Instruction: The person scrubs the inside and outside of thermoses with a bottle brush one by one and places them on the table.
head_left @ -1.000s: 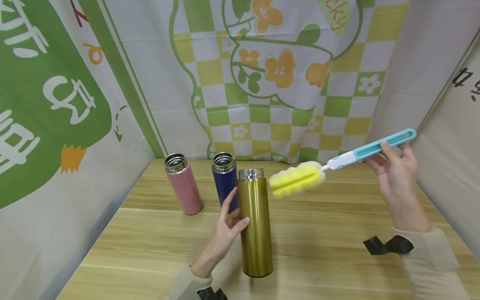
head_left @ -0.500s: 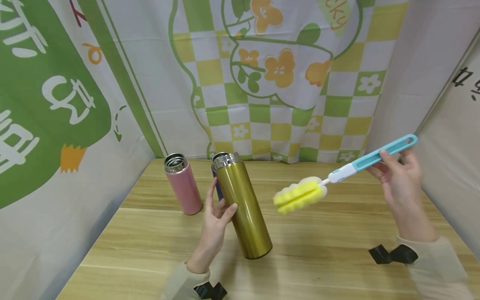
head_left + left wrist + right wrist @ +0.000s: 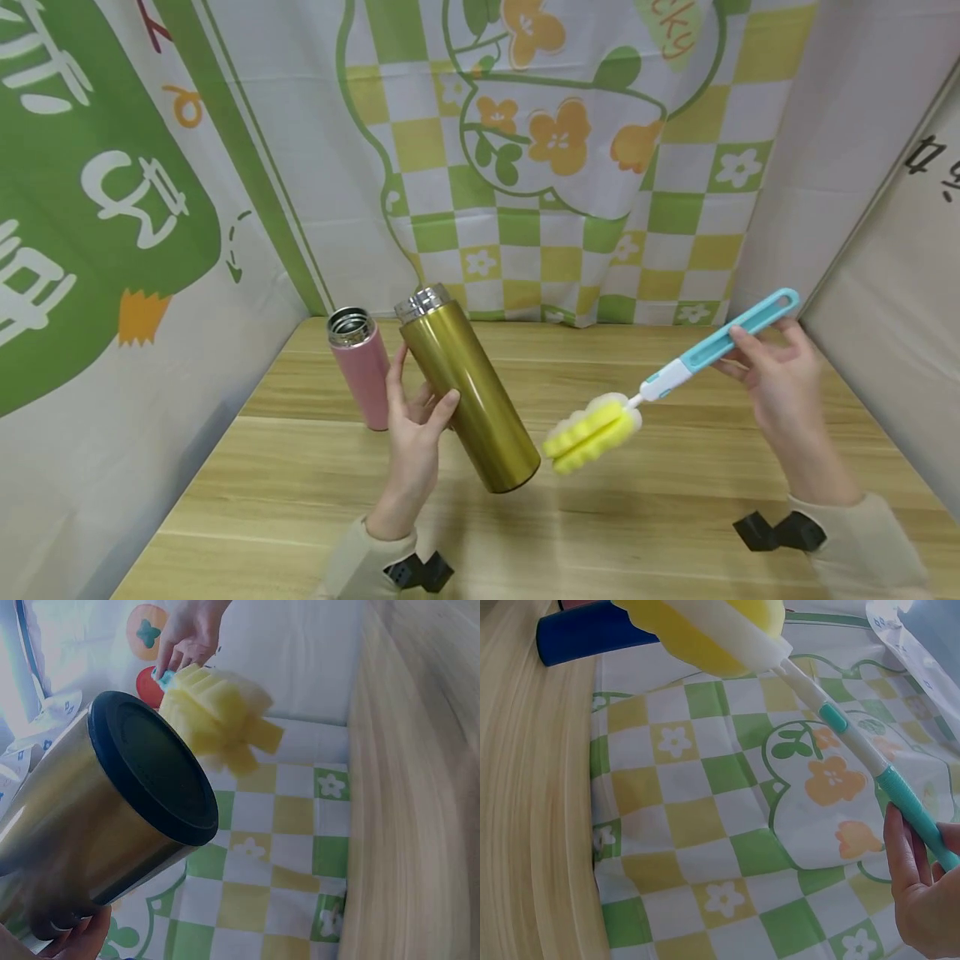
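My left hand (image 3: 415, 433) grips a gold vacuum flask (image 3: 474, 396) round its upper body and holds it tilted, its steel mouth up to the left. In the left wrist view the flask's dark base (image 3: 154, 769) faces the camera, raised off the table. My right hand (image 3: 785, 385) pinches the turquoise handle of a bottle brush (image 3: 738, 333). Its yellow and white sponge head (image 3: 592, 433) points down to the left, close to the flask's base but apart from it. The right wrist view shows the fingers (image 3: 909, 859) round the brush handle.
An open pink flask (image 3: 362, 367) stands at the back left of the wooden table (image 3: 645, 525), partly behind my left hand. A blue flask (image 3: 592, 634), hidden behind the gold one in the head view, shows in the right wrist view. Printed curtains (image 3: 480, 242) hang behind.
The gold flask, upright on the table a second ago, has been lifted, tilted and carried left, covering the blue flask. The brush has come down, its head pointing more steeply downward.
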Available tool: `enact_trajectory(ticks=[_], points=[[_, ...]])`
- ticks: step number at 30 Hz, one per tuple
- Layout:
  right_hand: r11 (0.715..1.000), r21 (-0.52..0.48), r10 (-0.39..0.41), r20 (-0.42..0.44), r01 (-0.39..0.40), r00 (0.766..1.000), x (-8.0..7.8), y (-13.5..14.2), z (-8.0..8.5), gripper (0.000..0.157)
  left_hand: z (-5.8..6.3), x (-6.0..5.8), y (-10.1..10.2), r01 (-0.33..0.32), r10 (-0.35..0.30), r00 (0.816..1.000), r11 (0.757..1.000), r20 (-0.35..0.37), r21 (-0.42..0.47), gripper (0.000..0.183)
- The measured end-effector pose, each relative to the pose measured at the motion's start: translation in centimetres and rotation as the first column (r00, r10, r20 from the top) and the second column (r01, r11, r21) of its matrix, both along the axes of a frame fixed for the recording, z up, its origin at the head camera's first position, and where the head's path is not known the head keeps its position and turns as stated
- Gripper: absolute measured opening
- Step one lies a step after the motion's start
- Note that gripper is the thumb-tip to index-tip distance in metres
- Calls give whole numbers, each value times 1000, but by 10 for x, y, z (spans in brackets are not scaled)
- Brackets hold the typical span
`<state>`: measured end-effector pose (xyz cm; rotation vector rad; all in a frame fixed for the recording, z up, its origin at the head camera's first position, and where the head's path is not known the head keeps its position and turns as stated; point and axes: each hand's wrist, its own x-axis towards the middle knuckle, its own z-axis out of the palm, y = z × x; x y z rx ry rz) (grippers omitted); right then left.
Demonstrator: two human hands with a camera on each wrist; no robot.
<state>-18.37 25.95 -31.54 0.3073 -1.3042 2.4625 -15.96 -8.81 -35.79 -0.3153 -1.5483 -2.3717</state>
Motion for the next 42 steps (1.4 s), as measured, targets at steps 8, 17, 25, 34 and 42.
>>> enact_trajectory(ticks=[8,17,25,34,42], points=[[1000,-16,17,-1,-17,1000,3,-6,-5,22,3,-3,0,-13,14,999,999,-29,46,77],[999,-29,-29,28,30,999,3,-12,-9,24,4,-3,3,-12,15,998,999,-55,53,77],[998,21,-66,82,64,994,2,-24,-23,22,3,0,10,10,1,996,993,-94,122,77],[997,73,-35,176,22,984,3,-38,-42,19,1,-2,15,16,7,988,989,-153,146,77],[997,53,34,223,-47,974,5,-42,-50,20,-2,-5,15,-21,43,984,992,-173,126,77]])
